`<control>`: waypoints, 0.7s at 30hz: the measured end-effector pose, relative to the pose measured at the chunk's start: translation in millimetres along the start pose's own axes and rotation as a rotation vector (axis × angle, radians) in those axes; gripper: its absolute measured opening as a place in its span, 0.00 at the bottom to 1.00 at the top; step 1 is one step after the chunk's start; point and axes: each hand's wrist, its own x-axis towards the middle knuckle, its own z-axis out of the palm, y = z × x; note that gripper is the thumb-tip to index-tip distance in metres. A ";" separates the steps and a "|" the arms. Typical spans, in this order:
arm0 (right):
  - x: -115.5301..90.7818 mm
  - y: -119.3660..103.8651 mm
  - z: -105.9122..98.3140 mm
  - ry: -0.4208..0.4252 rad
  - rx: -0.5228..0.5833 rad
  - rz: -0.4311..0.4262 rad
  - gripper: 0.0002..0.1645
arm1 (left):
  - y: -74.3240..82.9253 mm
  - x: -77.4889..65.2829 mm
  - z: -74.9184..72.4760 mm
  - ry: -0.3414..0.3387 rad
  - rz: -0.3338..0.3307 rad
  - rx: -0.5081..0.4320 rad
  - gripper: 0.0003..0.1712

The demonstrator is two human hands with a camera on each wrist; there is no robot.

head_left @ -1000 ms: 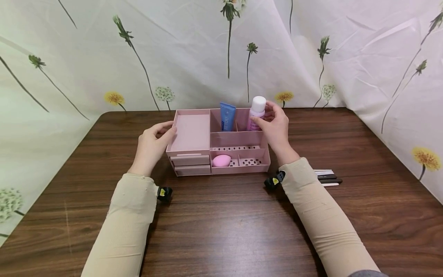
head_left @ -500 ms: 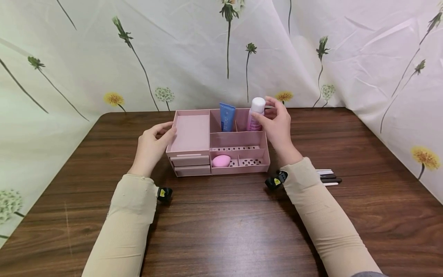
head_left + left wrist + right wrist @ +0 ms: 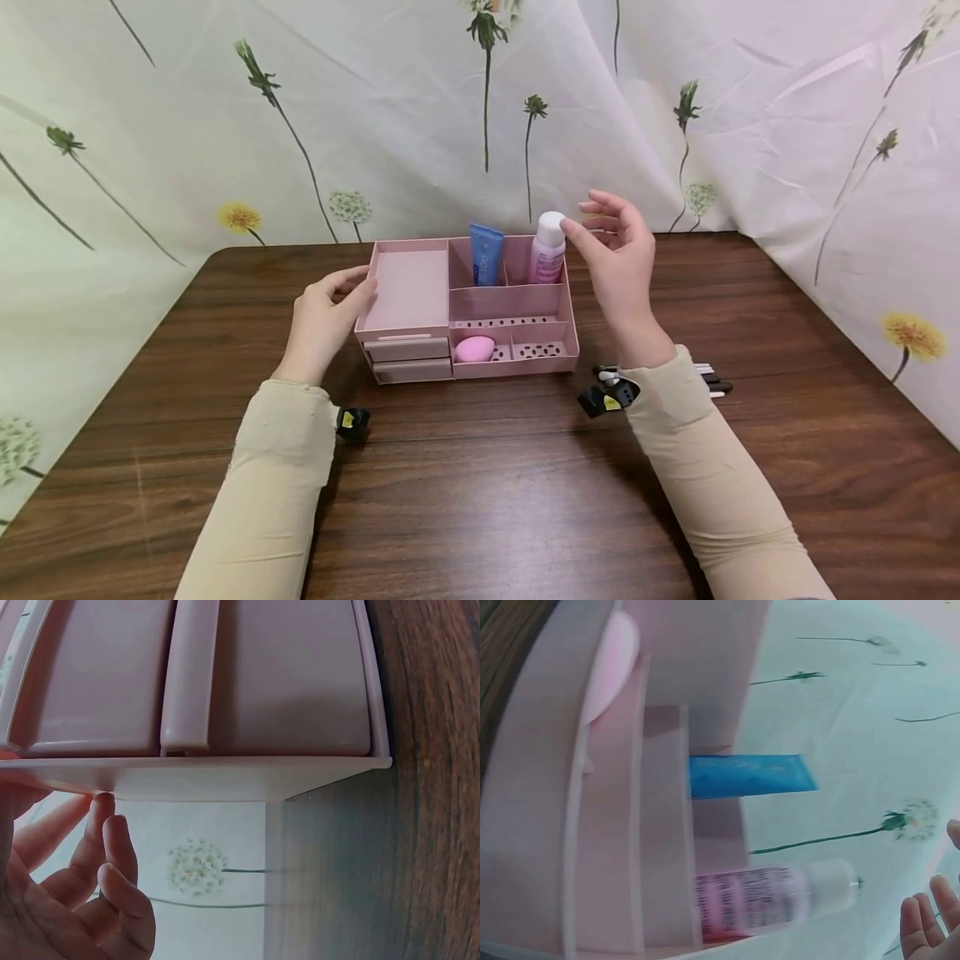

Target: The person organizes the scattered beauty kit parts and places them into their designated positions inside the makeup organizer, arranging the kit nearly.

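Note:
A pink desktop organizer (image 3: 512,300) stands on the wooden table. My left hand (image 3: 322,321) holds its left side, thumb over the rim of the top tray; the left wrist view shows the fingers (image 3: 97,817) against the outer wall. In the back right compartment stands a pink bottle (image 3: 547,258) with a white cap, seen with its printed label in the right wrist view. Beside it a blue squeeze tube (image 3: 486,254) leans in the neighbouring compartment. My right hand (image 3: 618,258) is just right of the bottle, fingers spread loosely, thumb tip overlapping the cap's edge.
A pink makeup sponge (image 3: 475,349) lies in the organizer's front left compartment. Two drawers (image 3: 408,350) sit under the tray. Several thin black and white sticks (image 3: 716,383) lie on the table, partly behind the right sleeve. A flowered cloth (image 3: 420,117) hangs behind the table.
My right hand has let go of the bottle and moved right and up, fingers spreading. The bottle now stands in the back right compartment. My left hand keeps its place on the organizer.

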 end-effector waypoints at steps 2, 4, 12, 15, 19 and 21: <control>-1.1 -7.4 -3.2 0.005 0.028 -0.008 0.22 | 0.6 -0.2 -1.0 -0.007 -0.003 0.000 0.29; -2.9 -14.4 -7.3 0.003 0.060 -0.012 0.20 | 1.3 -0.2 -1.7 -0.013 -0.008 -0.001 0.29; -12.9 -29.8 -31.1 -0.043 0.089 -0.003 0.20 | 2.3 1.0 -0.9 -0.006 0.001 -0.001 0.29; -16.0 -31.4 -40.6 -0.064 0.063 0.018 0.20 | 1.9 1.1 -0.6 -0.003 0.002 0.001 0.28; -18.7 -31.7 -52.3 -0.083 0.027 0.042 0.21 | 0.9 0.6 -0.8 0.002 0.004 -0.001 0.28; -19.6 -31.4 -57.7 -0.088 0.000 0.048 0.21 | 0.6 0.2 -0.8 0.004 0.003 -0.006 0.28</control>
